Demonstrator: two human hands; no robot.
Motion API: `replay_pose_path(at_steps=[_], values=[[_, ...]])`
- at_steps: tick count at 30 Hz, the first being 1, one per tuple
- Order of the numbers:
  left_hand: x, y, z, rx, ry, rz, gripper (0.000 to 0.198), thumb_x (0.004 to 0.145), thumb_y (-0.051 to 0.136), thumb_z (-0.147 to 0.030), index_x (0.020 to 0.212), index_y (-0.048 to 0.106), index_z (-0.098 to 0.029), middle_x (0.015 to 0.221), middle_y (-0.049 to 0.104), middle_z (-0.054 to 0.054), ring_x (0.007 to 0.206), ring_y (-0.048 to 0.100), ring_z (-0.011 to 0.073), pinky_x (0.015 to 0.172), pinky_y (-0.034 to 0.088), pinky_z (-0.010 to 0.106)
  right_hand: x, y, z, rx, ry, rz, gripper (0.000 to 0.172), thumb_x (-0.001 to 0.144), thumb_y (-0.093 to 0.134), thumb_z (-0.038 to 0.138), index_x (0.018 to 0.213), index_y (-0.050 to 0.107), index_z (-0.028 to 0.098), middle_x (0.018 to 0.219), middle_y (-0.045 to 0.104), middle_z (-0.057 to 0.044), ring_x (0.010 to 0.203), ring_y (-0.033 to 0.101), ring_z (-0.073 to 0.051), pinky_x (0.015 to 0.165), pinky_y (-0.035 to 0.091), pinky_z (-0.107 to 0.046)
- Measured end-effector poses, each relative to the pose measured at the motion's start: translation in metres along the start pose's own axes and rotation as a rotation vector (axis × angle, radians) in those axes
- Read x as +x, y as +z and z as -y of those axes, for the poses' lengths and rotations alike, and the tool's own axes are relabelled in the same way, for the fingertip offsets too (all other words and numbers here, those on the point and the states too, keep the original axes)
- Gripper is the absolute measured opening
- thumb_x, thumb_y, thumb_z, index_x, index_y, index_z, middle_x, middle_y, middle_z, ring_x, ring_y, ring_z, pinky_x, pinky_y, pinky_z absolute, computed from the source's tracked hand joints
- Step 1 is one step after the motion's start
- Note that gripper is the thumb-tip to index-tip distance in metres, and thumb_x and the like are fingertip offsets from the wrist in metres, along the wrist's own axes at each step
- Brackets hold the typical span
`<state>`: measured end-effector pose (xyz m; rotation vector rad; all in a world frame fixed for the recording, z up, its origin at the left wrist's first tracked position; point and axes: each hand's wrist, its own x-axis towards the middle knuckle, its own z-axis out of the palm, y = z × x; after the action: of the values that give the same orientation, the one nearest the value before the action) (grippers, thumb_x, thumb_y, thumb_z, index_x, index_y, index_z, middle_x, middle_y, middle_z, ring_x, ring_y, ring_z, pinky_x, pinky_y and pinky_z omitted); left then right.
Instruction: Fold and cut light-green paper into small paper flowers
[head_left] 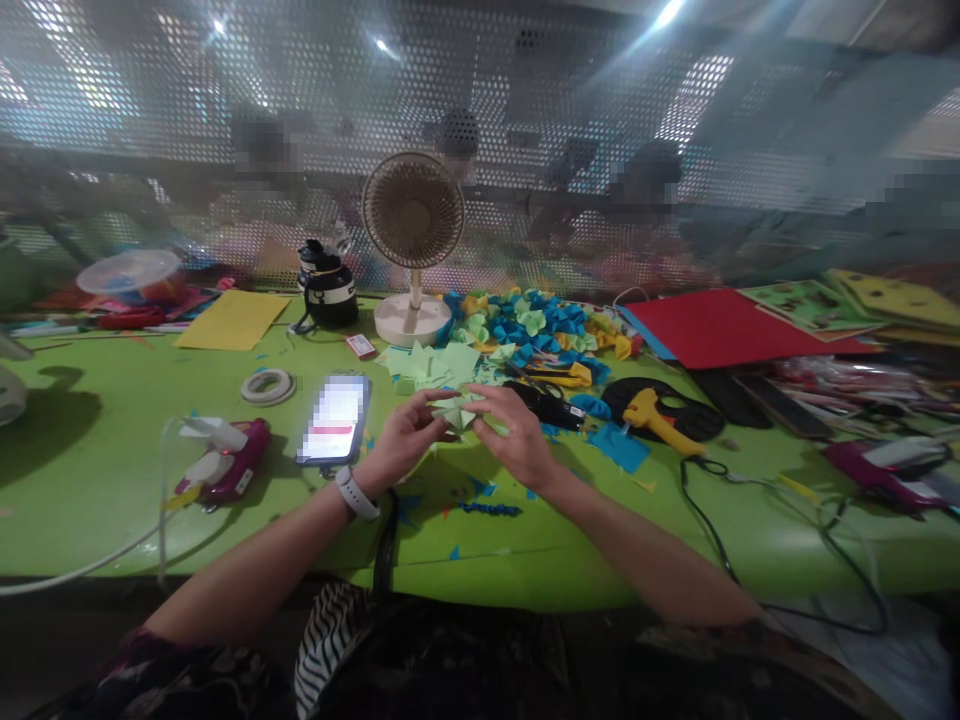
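The left hand and the right hand grip a folded pale-green paper piece between them by the fingertips, above the green worktop. Loose pale-green sheets lie just beyond it. A phone lies near the left hand, a yellow glue gun right of the right hand.

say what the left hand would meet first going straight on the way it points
The left hand would first press into the folded paper it holds, then probably meet the right hand, though depth is unclear.
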<state>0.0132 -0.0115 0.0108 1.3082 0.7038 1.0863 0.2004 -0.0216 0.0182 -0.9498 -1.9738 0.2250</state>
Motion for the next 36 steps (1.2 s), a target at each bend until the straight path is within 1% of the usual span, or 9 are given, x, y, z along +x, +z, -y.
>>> replay_pose_path(at_steps=[9, 12, 17, 19, 20, 23, 27, 32, 36], values=[[-0.004, 0.005, 0.003, -0.085, 0.031, -0.123, 0.044, 0.077, 0.073, -0.030, 0.117, 0.058, -0.018, 0.073, 0.066, -0.003, 0.069, 0.065, 0.0103, 0.077, 0.058, 0.030, -0.005, 0.010, -0.005, 0.016, -0.096, -0.004, 0.029, 0.093, 0.054, 0.022, 0.118, 0.069, 0.024, 0.128, 0.065, -0.009, 0.128, 0.053, -0.023, 0.105, 0.044, -0.047], [-0.004, 0.005, 0.005, -0.074, 0.029, -0.128, 0.044, 0.077, 0.073, -0.030, 0.117, 0.059, -0.019, 0.071, 0.065, -0.004, 0.068, 0.065, 0.0102, 0.077, 0.058, 0.029, -0.005, 0.013, -0.007, -0.005, -0.122, -0.012, 0.030, 0.092, 0.055, 0.021, 0.118, 0.070, 0.024, 0.127, 0.065, -0.008, 0.128, 0.053, -0.024, 0.105, 0.045, -0.048], [-0.003, 0.002, 0.004, 0.125, 0.106, -0.149, 0.038, 0.081, 0.070, -0.033, 0.114, 0.059, -0.018, 0.058, 0.057, -0.007, 0.056, 0.060, 0.0094, 0.066, 0.059, 0.027, -0.006, 0.016, -0.009, 0.073, -0.027, -0.049, 0.028, 0.091, 0.056, 0.023, 0.114, 0.072, 0.027, 0.119, 0.070, -0.007, 0.114, 0.063, -0.023, 0.099, 0.050, -0.044], [-0.003, 0.000, 0.004, 0.303, 0.208, -0.188, 0.031, 0.082, 0.068, -0.032, 0.109, 0.062, -0.017, 0.068, 0.065, -0.002, 0.061, 0.064, 0.0115, 0.063, 0.058, 0.026, -0.006, 0.018, -0.008, 0.133, 0.041, -0.081, 0.026, 0.091, 0.057, 0.024, 0.111, 0.073, 0.026, 0.110, 0.074, -0.007, 0.103, 0.068, -0.022, 0.094, 0.053, -0.041], [-0.003, -0.001, 0.003, 0.388, 0.270, -0.202, 0.028, 0.083, 0.068, -0.031, 0.106, 0.064, -0.017, 0.080, 0.069, 0.002, 0.070, 0.067, 0.0141, 0.065, 0.058, 0.027, -0.006, 0.019, -0.008, 0.158, 0.068, -0.100, 0.025, 0.091, 0.058, 0.024, 0.110, 0.074, 0.025, 0.107, 0.075, -0.007, 0.100, 0.069, -0.022, 0.092, 0.054, -0.040], [-0.001, -0.004, 0.003, 0.580, 0.459, -0.227, 0.018, 0.085, 0.066, -0.027, 0.099, 0.069, -0.017, 0.113, 0.069, 0.011, 0.101, 0.068, 0.0220, 0.081, 0.058, 0.033, -0.006, 0.020, -0.006, 0.192, 0.118, -0.133, 0.024, 0.090, 0.060, 0.026, 0.108, 0.075, 0.025, 0.109, 0.074, -0.008, 0.103, 0.068, -0.022, 0.094, 0.053, -0.040], [0.002, -0.006, 0.003, 0.721, 0.635, -0.257, 0.011, 0.084, 0.067, -0.022, 0.093, 0.071, -0.018, 0.118, 0.069, 0.013, 0.111, 0.065, 0.0236, 0.095, 0.053, 0.041, -0.005, 0.019, -0.003, 0.201, 0.136, -0.142, 0.024, 0.090, 0.060, 0.027, 0.108, 0.075, 0.028, 0.112, 0.073, -0.006, 0.105, 0.066, -0.022, 0.095, 0.052, -0.040], [0.001, -0.004, 0.004, 0.681, 0.641, -0.213, 0.007, 0.084, 0.065, -0.020, 0.083, 0.071, -0.017, 0.119, 0.069, 0.015, 0.107, 0.067, 0.0244, 0.091, 0.056, 0.040, -0.006, 0.020, -0.003, 0.208, 0.117, -0.152, 0.024, 0.089, 0.060, 0.027, 0.108, 0.075, 0.028, 0.110, 0.074, -0.006, 0.103, 0.067, -0.022, 0.093, 0.053, -0.040], [-0.002, -0.002, 0.000, 0.552, 0.503, -0.175, 0.008, 0.083, 0.067, -0.024, 0.081, 0.071, -0.017, 0.118, 0.069, 0.016, 0.108, 0.067, 0.0260, 0.095, 0.052, 0.042, -0.005, 0.018, -0.004, 0.202, 0.103, -0.127, 0.023, 0.089, 0.060, 0.027, 0.106, 0.076, 0.027, 0.109, 0.074, -0.007, 0.102, 0.067, -0.022, 0.093, 0.052, -0.040]])
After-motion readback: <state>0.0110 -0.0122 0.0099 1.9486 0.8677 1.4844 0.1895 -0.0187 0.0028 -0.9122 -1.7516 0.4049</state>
